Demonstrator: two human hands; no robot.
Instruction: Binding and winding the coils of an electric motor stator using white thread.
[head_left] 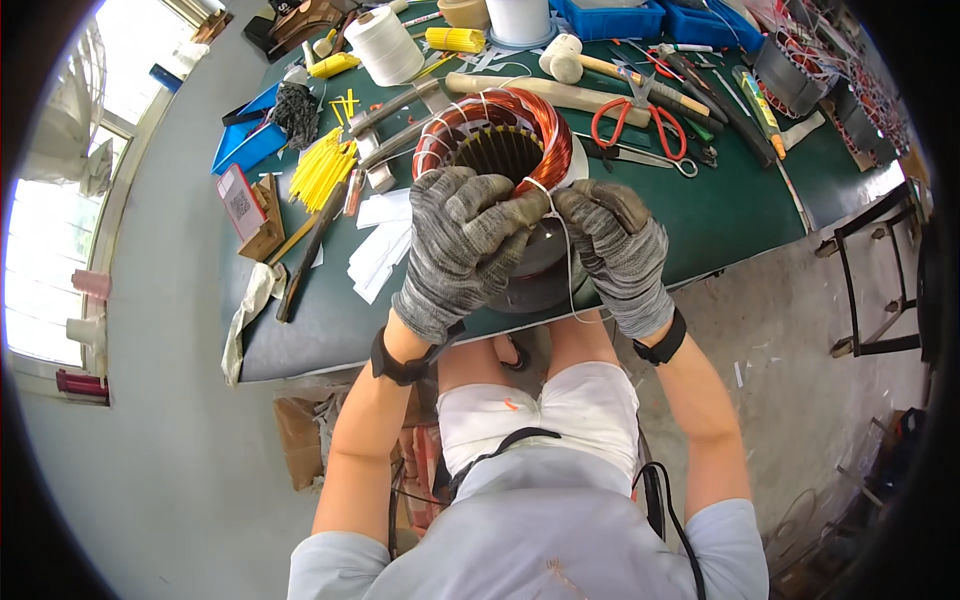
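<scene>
A motor stator (555,125) with a ring of copper windings stands at the table's near edge, its slots lined in yellow. White cord is laced around the coil ring at several places. At the near side of the ring, a loop of lacing cord (543,186) goes round the windings. My left hand (460,240), in a grey knit glove, has its fingers pinched on the cord beside that loop. My right hand (620,245), gloved likewise, is closed on the cord just to the right. A loose length of cord hangs down between the hands; the fingertips are partly hidden.
Red-handled scissors (640,118), a wooden mallet (563,62) and wooden rods lie beyond the stator. Yellow strips (322,168), white paper slips (381,245) and a blue tray (250,140) are at left. A white cord spool (385,47) stands at the back. Other wound cores (795,75) sit far right.
</scene>
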